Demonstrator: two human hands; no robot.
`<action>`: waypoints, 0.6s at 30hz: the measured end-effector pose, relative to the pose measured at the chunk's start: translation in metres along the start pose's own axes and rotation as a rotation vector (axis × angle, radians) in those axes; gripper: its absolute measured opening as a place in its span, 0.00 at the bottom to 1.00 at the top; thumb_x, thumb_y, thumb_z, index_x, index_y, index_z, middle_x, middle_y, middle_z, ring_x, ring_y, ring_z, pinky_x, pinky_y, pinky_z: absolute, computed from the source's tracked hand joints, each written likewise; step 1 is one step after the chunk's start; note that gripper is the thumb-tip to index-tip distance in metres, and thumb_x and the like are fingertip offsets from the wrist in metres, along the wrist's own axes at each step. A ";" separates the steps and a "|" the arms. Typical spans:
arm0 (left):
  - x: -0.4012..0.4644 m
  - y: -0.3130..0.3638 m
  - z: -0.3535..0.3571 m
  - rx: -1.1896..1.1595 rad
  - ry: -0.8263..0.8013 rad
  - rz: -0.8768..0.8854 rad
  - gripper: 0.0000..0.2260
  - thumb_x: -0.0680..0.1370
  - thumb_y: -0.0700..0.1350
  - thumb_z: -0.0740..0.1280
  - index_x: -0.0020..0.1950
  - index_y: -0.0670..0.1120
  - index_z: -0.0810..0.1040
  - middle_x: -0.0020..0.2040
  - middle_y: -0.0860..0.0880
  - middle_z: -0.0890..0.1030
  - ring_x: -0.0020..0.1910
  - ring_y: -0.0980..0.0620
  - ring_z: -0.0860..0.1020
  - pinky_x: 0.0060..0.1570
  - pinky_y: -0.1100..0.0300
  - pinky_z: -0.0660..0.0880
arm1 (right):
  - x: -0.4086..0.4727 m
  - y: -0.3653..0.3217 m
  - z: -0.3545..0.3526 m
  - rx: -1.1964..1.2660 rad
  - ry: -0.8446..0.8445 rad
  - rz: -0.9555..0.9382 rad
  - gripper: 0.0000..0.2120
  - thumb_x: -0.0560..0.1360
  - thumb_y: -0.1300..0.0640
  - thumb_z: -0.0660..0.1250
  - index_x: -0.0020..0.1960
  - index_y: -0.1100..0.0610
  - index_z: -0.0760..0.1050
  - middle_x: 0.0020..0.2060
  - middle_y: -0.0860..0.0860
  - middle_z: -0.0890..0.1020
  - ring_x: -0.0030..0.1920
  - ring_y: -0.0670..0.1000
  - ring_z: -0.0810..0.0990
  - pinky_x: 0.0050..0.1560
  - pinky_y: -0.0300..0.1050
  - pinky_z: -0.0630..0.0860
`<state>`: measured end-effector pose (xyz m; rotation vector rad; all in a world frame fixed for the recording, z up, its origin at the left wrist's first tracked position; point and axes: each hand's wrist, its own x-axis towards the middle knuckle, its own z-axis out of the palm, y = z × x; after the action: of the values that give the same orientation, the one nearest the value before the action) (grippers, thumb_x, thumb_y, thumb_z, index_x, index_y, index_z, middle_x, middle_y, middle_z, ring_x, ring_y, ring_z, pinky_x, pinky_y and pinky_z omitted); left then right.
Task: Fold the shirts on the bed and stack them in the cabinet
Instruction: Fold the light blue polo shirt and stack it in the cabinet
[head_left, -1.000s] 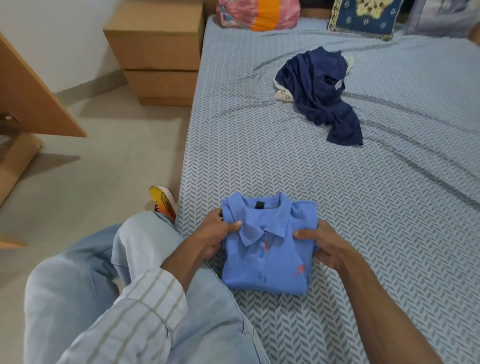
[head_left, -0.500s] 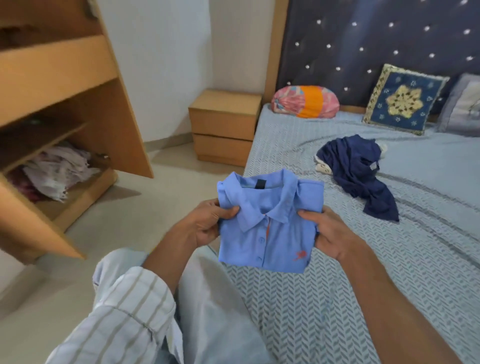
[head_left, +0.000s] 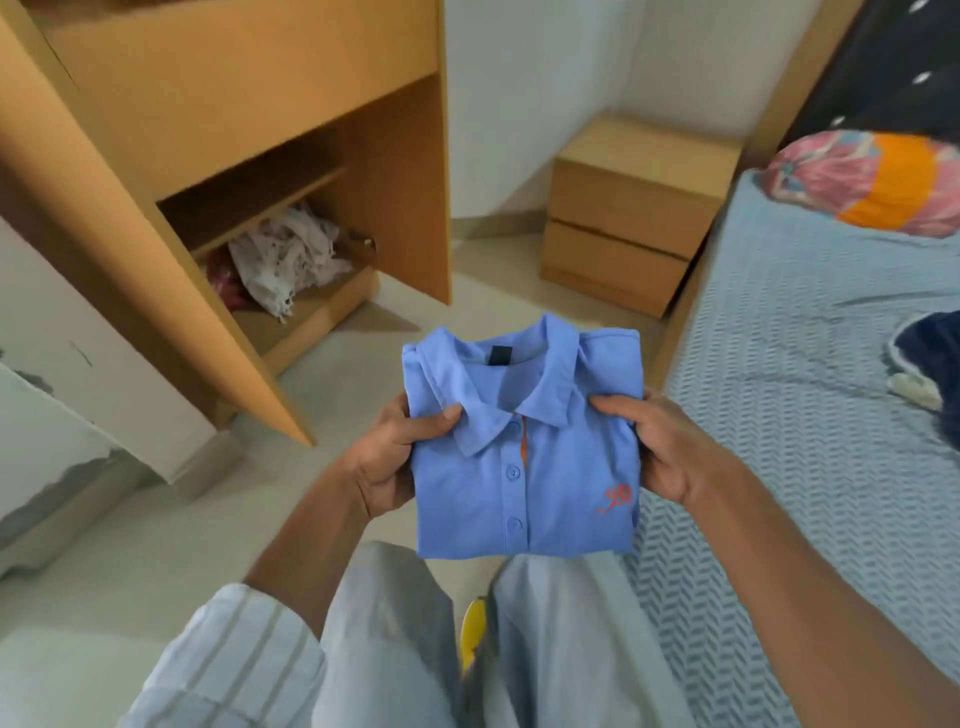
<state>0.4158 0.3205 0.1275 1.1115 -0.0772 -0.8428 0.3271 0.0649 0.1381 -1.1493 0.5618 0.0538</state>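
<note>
Two hands are showing: the left hand (head_left: 395, 457) and the right hand (head_left: 670, 447). One folded blue shirt (head_left: 524, 457) is sitting between them, showing three buttons. One open cabinet (head_left: 249, 171) is standing left of the shirt, holding one pale crumpled cloth pile (head_left: 288, 257). One bedside drawer unit (head_left: 634, 213), one bed (head_left: 810, 395), one pink-and-orange pillow (head_left: 872, 182) and one dark navy garment (head_left: 930, 348) are lying right of the shirt.

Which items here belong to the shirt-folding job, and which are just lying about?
Job: folded blue polo shirt, held by left hand and right hand; open cabinet; navy garment on the bed.
Lying about: bedside drawers; pink and orange pillow; crumpled pale cloth in the cabinet.
</note>
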 end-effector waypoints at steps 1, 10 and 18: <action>0.009 0.001 -0.016 -0.003 0.008 -0.019 0.19 0.73 0.40 0.74 0.63 0.42 0.79 0.60 0.39 0.82 0.57 0.40 0.82 0.54 0.47 0.81 | 0.014 0.002 0.009 -0.014 0.000 0.019 0.16 0.73 0.64 0.68 0.61 0.61 0.79 0.52 0.59 0.85 0.46 0.57 0.86 0.45 0.51 0.84; 0.060 0.062 -0.087 -0.111 0.049 -0.193 0.34 0.60 0.47 0.85 0.64 0.41 0.79 0.61 0.40 0.82 0.57 0.41 0.82 0.51 0.50 0.81 | 0.103 -0.014 0.070 0.000 0.011 0.234 0.26 0.67 0.60 0.72 0.65 0.61 0.77 0.57 0.60 0.84 0.53 0.61 0.84 0.51 0.56 0.83; -0.007 0.220 -0.016 -0.104 0.144 -0.262 0.22 0.70 0.36 0.72 0.63 0.44 0.78 0.56 0.44 0.84 0.54 0.43 0.84 0.48 0.51 0.82 | 0.033 -0.168 0.140 -0.058 -0.076 0.378 0.28 0.62 0.69 0.76 0.62 0.60 0.78 0.55 0.60 0.85 0.54 0.64 0.83 0.48 0.57 0.83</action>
<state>0.5409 0.3753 0.3013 1.0942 0.2340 -0.9850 0.4644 0.1085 0.3060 -1.0800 0.7074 0.4387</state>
